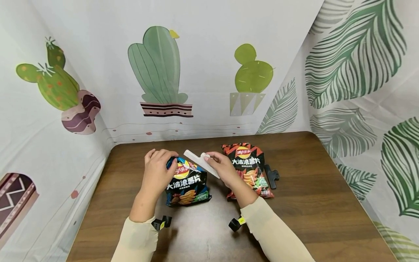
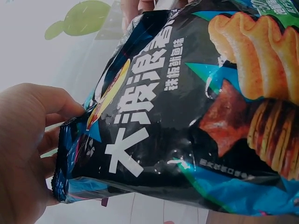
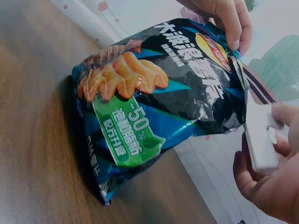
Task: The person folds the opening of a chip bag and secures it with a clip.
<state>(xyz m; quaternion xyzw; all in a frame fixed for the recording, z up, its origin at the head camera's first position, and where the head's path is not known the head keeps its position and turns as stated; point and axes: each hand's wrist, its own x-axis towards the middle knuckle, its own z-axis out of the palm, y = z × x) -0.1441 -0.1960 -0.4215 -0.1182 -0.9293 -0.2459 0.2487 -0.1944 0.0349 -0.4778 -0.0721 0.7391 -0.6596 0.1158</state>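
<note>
A blue-and-black bag of potato chips [image 1: 188, 185] stands tilted on the table in front of me. My left hand [image 1: 158, 170] pinches its top left corner between thumb and fingers, also plain in the left wrist view on the bag [image 2: 154, 121]. In my right hand [image 1: 224, 168] I grip a white bag clip [image 1: 195, 158], thumb on its near side. The right wrist view puts this clip [image 3: 260, 140] right at the open-end edge of the chip bag [image 3: 177, 100], by the right corner. Part of the clip is hidden by my right fingers.
A red-and-black bag of potato chips [image 1: 245, 163] lies to the right, partly behind my right forearm. Beside it is a black bag clip [image 1: 271, 177]. The brown wooden table [image 1: 314, 189] ends at a printed cloth backdrop [image 1: 209, 72].
</note>
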